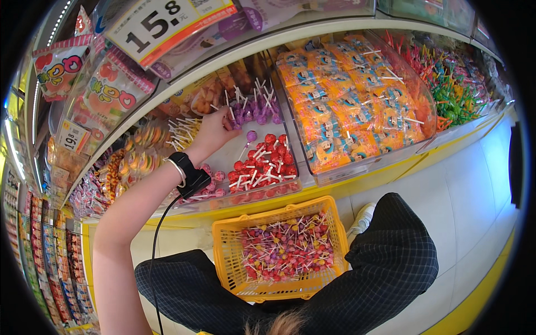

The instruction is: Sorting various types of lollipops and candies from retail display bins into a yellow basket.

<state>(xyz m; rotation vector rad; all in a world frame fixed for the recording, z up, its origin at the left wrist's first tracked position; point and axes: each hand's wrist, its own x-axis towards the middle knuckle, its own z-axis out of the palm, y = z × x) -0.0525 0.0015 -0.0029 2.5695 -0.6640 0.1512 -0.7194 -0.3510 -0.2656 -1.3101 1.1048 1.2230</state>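
Note:
My left hand (215, 130) reaches into a clear plastic bin (297, 167), its fingertips closed around a purple wrapped lollipop (236, 125) at the near left edge of the purple group. A white stick shows behind the fingers; the fingers partly hide the candy. Purple lollipops (261, 109) stand close together at the back, sticks up. One loose purple lollipop (251, 136) lies nearer me. Red lollipops (257, 161) fill the front right, pink ones (217, 176) the front left, and yellow ones (184, 134) the left, beyond my wrist. My right hand is out of view.
Between my knees, a yellow plastic basket (226, 259) holds mixed lollipops (289, 247). A bin of orange-wrapped candies (347, 104) stands to the right. Above runs a shelf edge (201, 77) with price signs (167, 25). A black cable (155, 251) hangs from my wrist device.

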